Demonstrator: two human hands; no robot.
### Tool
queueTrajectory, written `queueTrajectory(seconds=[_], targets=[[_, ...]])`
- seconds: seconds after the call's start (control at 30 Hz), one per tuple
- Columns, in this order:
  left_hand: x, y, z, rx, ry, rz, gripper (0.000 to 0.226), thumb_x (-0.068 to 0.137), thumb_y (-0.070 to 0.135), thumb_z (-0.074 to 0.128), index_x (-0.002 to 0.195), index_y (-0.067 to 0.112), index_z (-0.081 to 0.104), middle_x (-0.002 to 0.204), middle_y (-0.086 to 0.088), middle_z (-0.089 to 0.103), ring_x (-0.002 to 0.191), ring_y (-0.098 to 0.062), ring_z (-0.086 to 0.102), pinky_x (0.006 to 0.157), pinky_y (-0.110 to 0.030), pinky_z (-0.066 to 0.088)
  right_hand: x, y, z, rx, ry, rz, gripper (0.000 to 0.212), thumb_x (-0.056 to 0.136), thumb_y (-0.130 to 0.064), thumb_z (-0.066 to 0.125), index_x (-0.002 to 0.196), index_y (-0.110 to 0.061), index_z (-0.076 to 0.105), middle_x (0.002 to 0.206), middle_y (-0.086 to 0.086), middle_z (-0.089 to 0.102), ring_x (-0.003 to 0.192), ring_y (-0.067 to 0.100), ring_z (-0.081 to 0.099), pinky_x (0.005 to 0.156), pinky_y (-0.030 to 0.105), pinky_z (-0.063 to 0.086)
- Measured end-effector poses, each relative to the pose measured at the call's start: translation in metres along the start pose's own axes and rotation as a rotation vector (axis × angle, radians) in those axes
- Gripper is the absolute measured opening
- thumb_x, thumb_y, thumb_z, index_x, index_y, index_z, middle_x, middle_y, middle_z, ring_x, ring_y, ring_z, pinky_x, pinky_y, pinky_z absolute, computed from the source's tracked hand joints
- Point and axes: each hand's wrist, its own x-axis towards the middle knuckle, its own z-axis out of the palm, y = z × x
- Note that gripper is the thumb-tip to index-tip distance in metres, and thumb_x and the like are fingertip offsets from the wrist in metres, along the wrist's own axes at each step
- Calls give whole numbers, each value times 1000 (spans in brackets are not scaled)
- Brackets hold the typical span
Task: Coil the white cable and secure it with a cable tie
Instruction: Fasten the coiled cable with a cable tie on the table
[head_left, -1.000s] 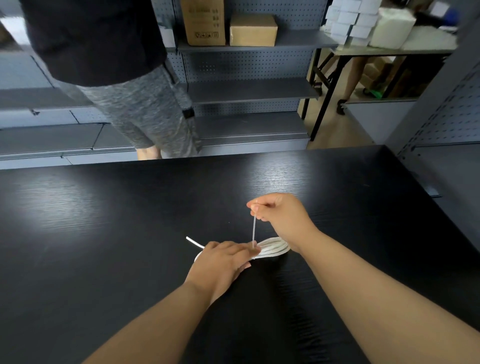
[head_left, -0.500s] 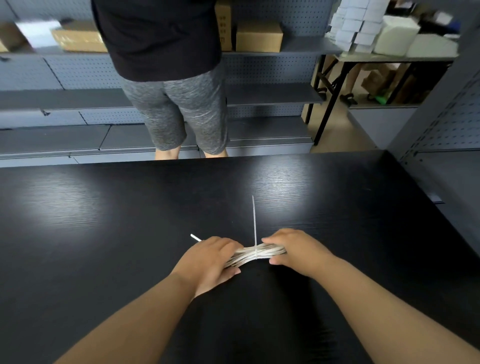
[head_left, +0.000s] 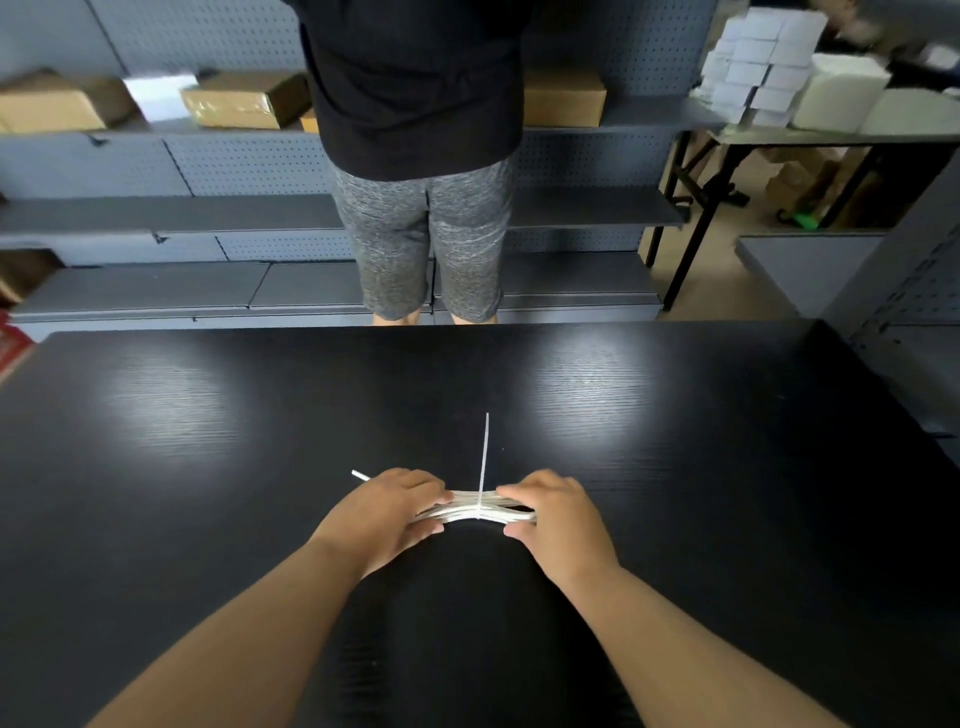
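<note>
The white cable (head_left: 467, 512) lies as a flattened coil on the black table (head_left: 208, 467), pinched tight at its middle by a white cable tie (head_left: 484, 467) whose long tail sticks up and away from me. My left hand (head_left: 387, 514) grips the coil's left end, fingers over it and thumb under. My right hand (head_left: 558, 512) grips the right end the same way. A loose cable end (head_left: 359, 475) pokes out past my left hand.
A person in grey shorts (head_left: 426, 234) stands at the table's far edge, in front of grey shelves with cardboard boxes (head_left: 244, 101). A side table with white boxes (head_left: 763, 62) stands at the back right.
My right hand let go of the tie's tail and came down onto the coil's right end. The two hands have since spread a little apart. The person behind the table stepped to the right.
</note>
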Motion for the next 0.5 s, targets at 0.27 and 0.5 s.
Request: queueTrajectory(seconds=[0.27,0.5], targets=[[-18,-16,-4,-39,35,-24,24,86,26,63,109,22,61,111,7,63,100,-17,60,86,-21,44,1,-18,19,-23,45,6,42,86,-23,62,126,-34,56,119,-13,55,111,12,45,93,19,37],[-19,-6,-25,8,-118,-130,58,86,47,57,139,34,37,151,13,28,142,-11,20,114,-28,14,-3,-14,0,-45,-139,-4,67,78,-29,71,138,-37,41,137,-12,44,125,16,39,105,24,31]])
